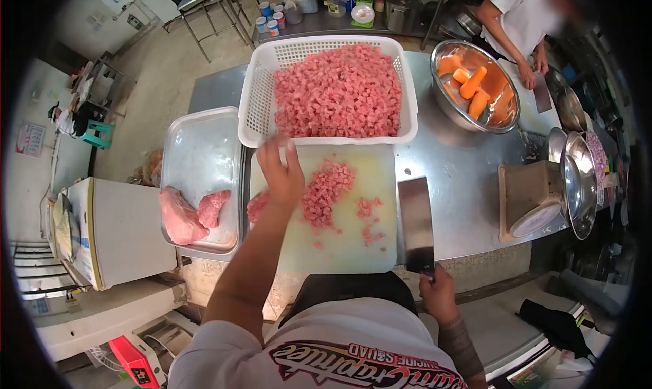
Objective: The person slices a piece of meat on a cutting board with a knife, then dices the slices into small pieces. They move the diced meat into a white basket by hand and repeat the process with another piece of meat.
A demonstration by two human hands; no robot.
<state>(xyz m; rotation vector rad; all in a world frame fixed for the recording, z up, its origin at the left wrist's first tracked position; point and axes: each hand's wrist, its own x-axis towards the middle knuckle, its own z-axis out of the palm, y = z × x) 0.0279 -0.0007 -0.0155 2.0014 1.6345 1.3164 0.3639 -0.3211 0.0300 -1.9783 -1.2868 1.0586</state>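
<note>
Diced meat lies in a loose heap on the white cutting board, with a few scattered cubes to its right. Over the board's upper left, my left hand is raised with its fingers apart, near the front edge of a white basket full of diced meat. A meat piece shows partly behind my left wrist. My right hand grips the dark handle of a cleaver, whose wide blade points away from me, just right of the board.
Left of the board, a metal tray holds two meat pieces. On the right are a steel bowl of carrots, a scale and metal bowls. A person works with a knife at the upper right.
</note>
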